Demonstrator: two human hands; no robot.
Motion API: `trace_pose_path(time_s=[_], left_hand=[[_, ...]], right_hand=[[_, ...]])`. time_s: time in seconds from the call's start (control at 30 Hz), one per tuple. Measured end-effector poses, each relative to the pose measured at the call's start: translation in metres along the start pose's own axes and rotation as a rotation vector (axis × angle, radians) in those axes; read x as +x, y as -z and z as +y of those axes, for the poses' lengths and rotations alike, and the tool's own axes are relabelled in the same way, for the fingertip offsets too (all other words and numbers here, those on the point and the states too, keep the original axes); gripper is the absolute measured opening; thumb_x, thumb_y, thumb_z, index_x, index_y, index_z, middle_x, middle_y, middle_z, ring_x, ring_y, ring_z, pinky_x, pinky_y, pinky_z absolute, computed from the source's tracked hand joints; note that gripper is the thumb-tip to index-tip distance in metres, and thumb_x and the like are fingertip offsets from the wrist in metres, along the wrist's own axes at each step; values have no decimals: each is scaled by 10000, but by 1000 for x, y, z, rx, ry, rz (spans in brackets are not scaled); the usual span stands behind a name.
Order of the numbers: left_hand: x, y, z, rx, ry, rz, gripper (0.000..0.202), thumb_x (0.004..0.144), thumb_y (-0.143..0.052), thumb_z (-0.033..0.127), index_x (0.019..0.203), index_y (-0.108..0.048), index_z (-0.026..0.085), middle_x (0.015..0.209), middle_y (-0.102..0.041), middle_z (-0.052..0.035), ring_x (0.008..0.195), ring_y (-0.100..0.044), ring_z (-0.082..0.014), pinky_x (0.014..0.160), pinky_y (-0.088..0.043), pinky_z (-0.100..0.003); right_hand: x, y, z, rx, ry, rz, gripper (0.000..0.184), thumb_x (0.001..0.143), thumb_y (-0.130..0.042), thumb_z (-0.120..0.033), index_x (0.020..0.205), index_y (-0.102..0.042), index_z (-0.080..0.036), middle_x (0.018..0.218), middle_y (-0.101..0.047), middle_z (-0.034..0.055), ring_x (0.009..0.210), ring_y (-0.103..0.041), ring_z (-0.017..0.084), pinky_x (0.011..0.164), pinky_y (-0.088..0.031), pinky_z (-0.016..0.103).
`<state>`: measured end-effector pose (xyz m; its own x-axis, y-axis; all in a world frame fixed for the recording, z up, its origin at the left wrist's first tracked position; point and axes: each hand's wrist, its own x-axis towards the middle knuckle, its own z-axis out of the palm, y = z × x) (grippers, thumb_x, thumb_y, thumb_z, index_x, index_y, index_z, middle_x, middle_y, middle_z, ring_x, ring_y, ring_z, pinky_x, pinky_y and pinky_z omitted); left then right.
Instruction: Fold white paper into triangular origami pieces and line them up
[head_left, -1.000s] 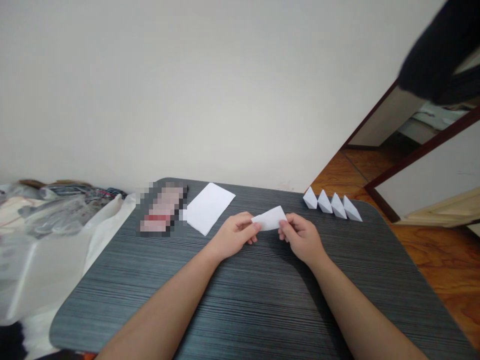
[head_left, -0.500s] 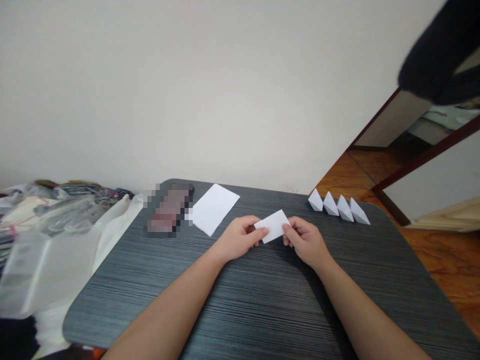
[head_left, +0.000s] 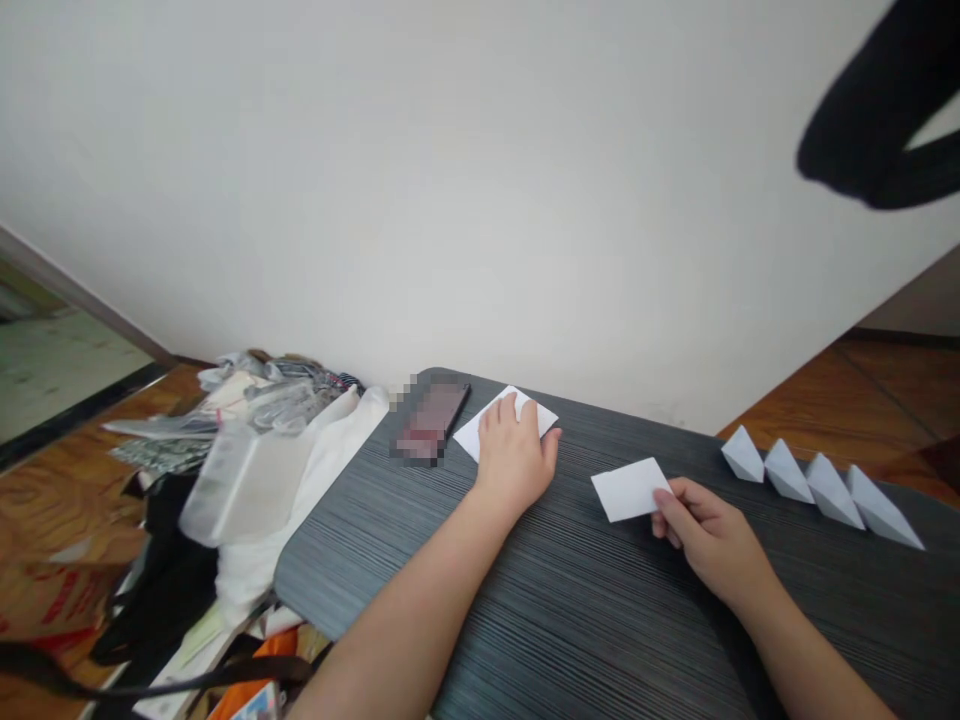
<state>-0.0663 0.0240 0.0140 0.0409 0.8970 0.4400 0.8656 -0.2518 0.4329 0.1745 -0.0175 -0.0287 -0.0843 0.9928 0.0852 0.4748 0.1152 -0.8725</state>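
Right hand (head_left: 705, 535) has the card (head_left: 628, 490) pinched between thumb and fingers at its right edge, over the tabletop (head_left: 540, 610). Left hand (head_left: 514, 452) is open, fingers spread over the paper (head_left: 470, 434); contact unclear. Pixelated slab (head_left: 431, 420) sits left of that; four folded pieces (head_left: 787, 470) line up far right.

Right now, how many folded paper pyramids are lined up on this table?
4, in one row at the right of the table: leftmost pyramid, second pyramid, third pyramid and rightmost pyramid. None looks hidden.
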Motion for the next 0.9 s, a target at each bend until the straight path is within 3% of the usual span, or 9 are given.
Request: trace_pose_path(time_s=[0.13, 0.23, 0.37, 0.47, 0.57, 0.67, 0.77, 0.9], left_hand=[[2, 3, -21, 212, 134, 76, 534, 805, -500, 495, 1177, -480, 112, 1341, -359, -236, 1248, -273, -431, 1002, -147, -592], [3, 2, -32, 303, 218, 54, 570, 801, -455, 560, 1156, -495, 116, 1352, -359, -230, 1238, -281, -459, 994, -109, -626], [4, 1, -35, 373, 303, -15, 589, 813, -396, 588, 1163, -498, 125, 1348, -373, -220, 1218, -327, -449, 998, -106, -629], [3, 3, -29, 376, 301, -31, 590, 825, -377, 579, 1188, -488, 127, 1376, -341, -216, 1264, -258, -449, 1005, -109, -624], [3, 6, -19, 331, 230, -6, 550, 840, -396, 537, 1196, -480, 125, 1383, -333, -208, 1300, -197, -424, 1018, -132, -600], [3, 9, -6, 205, 59, 20, 461, 873, -395, 460, 1157, -498, 112, 1316, -406, -199, 1268, -280, -357, 1019, -224, -529], [1, 8, 6, 3, -148, -76, 345, 903, -375, 378, 1088, -533, 134, 1106, -545, -142, 1073, -470, -259, 929, -364, -424], [-6, 0, 21, -221, -274, -211, 290, 907, -383, 353, 970, -570, 141, 930, -595, -94, 912, -531, -207, 840, -415, -352]], right_hand=[[-2, -2, 0, -12, -28, -36, 336, 862, -476, -454, 665, -577, -201, 571, -592, 36, 477, -493, 151, 471, -395, 276], [-3, -2, -2, -6, -40, -27, 339, 852, -484, -464, 660, -575, -199, 565, -589, 31, 473, -492, 148, 458, -392, 266], [-3, -3, -4, -8, -57, -26, 347, 849, -485, -468, 659, -576, -192, 565, -587, 21, 479, -489, 137, 461, -386, 249], [-3, -3, -3, -8, -56, -36, 349, 855, -481, -464, 667, -581, -188, 574, -590, 22, 488, -490, 135, 469, -383, 247], [-3, -3, -1, 12, -45, -25, 344, 857, -486, -458, 668, -582, -187, 573, -586, 22, 486, -484, 134, 473, -381, 250], [-3, -2, 0, 33, -38, -11, 343, 861, -486, -452, 664, -577, -185, 562, -573, 14, 475, -470, 128, 480, -380, 251], [-2, -1, -1, 46, -44, -31, 336, 867, -482, -440, 669, -567, -183, 564, -569, 6, 472, -464, 122, 487, -378, 249], [-2, 3, -6, 68, -48, -32, 303, 880, -477, -404, 691, -553, -180, 574, -566, 1, 487, -465, 121, 503, -377, 246]])
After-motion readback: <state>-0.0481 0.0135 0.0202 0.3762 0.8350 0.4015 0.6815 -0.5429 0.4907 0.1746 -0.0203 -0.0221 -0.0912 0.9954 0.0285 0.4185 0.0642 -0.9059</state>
